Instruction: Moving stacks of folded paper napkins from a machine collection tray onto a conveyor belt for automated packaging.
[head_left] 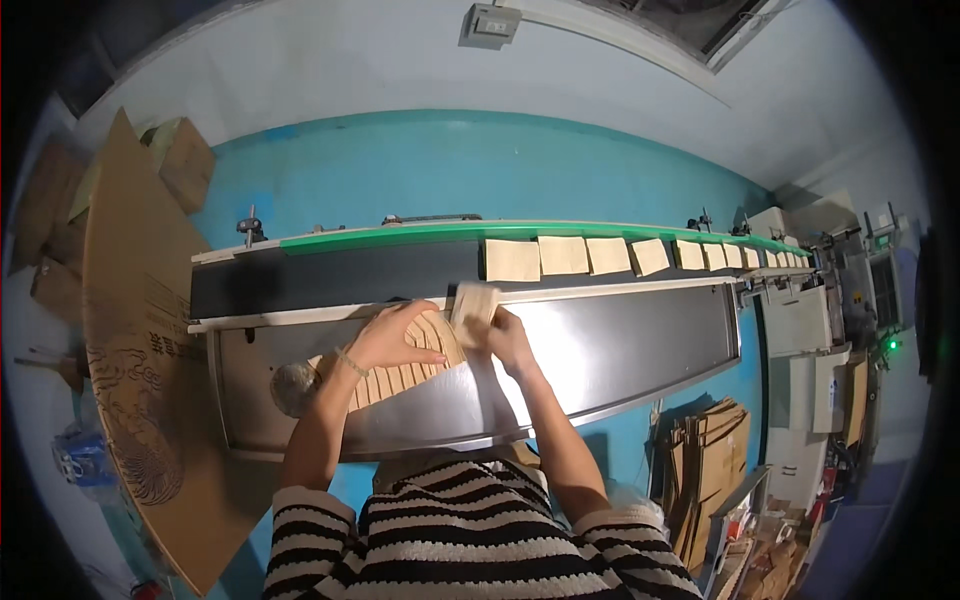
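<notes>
Tan packet [473, 306], blurred, shows by the near edge of the dark belt [340, 280], pinched in the right hand [510, 342]; I cannot tell whether it is one piece or several. The left hand [390, 338] is half open, curved over a leaning row of packets [400, 378] on the steel tray [620, 345]. Lifting that hand could let the row slump; a loose or hurried pinch could leave the packet askew, like the tilted packet [649, 257] on the belt.
</notes>
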